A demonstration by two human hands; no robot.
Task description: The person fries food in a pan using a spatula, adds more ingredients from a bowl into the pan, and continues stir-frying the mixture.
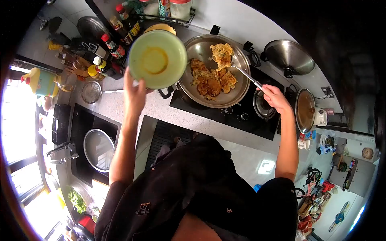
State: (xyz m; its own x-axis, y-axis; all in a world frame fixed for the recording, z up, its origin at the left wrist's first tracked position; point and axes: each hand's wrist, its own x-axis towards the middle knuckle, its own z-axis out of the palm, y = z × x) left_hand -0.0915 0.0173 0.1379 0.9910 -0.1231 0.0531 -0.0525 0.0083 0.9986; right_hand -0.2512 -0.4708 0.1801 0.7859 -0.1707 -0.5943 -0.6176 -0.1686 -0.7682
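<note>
Black shirt fills our bottom centre. Our right hand grips the utensil, long axis slanting up-left to the food in the pan, upper centre. Our left hand, farther from the food, holds the bowl, upper left, overlapping the pan's edge in view.

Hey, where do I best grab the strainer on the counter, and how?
Probably by its thin handle, pinched from above, coming from the side nearer the pan: the strainer lies on the counter with that handle sticking out rightward.
</note>
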